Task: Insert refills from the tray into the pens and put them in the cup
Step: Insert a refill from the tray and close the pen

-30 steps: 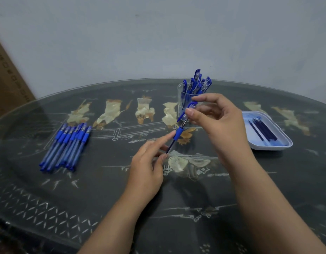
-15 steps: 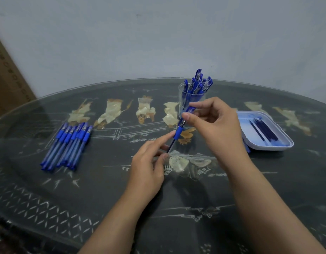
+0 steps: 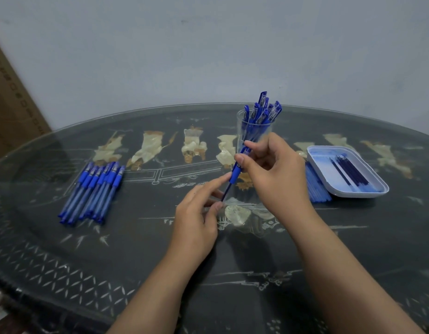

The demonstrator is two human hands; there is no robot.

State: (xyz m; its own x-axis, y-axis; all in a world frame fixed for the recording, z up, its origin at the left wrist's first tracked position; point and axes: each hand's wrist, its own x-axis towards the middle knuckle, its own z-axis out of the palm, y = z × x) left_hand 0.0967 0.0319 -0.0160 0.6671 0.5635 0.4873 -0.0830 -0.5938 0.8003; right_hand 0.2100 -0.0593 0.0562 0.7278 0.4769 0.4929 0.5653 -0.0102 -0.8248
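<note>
Nearest the camera, the left hand (image 3: 196, 220) pinches the clear lower barrel of the pen (image 3: 234, 175) between thumb and curled fingers, and its forefinger reaches up to touch the blue grip. The right hand (image 3: 278, 174) is just beyond, with thumb and forefinger clamped on the pen's upper end. The pen is held aslant above the table (image 3: 136, 273), between the two hands and just in front of the cup.

The step looks like closing the pen up over its refill, though the joint itself is too small to read. To do it well, keep the left pinch firm and let the right fingers do the turning or pushing along the pen's own line — any sideways lean could bend a thin refill. Seat it until nothing wobbles, then lift and drop it in.

Further out, a row of pens (image 3: 93, 191) lies to the left, apparently awaiting refills. To the right the tray (image 3: 353, 195) holds a few dark refills (image 3: 348, 169), with a pile of blue pieces (image 3: 316, 186) just beside it (what they are I cannot tell).

Farthest stands the clear cup (image 3: 241, 138), already crowded with pens — aim for a gap at the rim so it does not tip.
</note>
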